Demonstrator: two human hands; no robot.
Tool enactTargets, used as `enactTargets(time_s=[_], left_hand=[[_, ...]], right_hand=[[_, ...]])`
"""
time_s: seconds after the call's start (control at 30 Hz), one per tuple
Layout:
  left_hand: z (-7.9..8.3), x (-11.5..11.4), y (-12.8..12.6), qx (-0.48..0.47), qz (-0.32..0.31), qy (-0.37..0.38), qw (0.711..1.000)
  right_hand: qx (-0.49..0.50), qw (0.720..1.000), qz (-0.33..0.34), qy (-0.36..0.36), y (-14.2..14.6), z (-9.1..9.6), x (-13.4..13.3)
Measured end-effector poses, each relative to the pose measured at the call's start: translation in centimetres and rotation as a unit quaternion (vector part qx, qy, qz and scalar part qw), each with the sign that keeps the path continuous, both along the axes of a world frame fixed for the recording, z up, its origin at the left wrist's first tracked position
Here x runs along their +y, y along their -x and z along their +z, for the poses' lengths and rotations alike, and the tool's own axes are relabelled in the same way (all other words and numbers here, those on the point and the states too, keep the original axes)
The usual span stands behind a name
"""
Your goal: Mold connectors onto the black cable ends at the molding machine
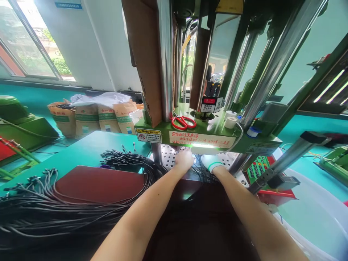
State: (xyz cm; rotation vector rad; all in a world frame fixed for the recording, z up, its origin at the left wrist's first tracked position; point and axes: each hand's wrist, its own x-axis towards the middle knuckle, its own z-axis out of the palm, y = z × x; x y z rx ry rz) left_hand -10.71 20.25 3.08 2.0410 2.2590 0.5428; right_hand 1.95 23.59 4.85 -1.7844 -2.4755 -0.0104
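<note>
Both my arms reach forward under the green press machine (pixel 201 136). My left hand (pixel 184 159) is bare and rests knuckles-up on the perforated metal plate (pixel 169 156), its fingers hidden under the machine's lit edge. My right hand (pixel 213 162) wears a white glove with a green cuff and lies beside several thin black cables (pixel 199 168) that run across the plate; its fingers are hidden too. What either hand holds does not show.
A big bundle of black cables (pixel 67 206) lies on a dark red mat (pixel 100 183) at my left. Red scissors (pixel 183 122) and white tape rolls (pixel 230 119) sit on the machine's ledge. Brown sacks (pixel 87 117) stand behind. A control panel (pixel 258 168) and white tub (pixel 312 214) are at right.
</note>
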Motion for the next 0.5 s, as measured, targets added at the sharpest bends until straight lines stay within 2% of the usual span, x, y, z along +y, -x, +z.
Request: enactTargets(time_s=[0.27, 0.5], left_hand=[[-1.6, 1.2, 0.3, 0.007, -0.016, -0.042, 0.999], [-0.5, 0.0, -1.0, 0.01, -0.017, -0.087, 0.996]], right_hand=[[-0.016, 1.0, 0.016, -0.013, 0.6, -1.4, 0.8], [-0.012, 0.998, 0.044, -0.035, 0.5, -0.5, 0.7]])
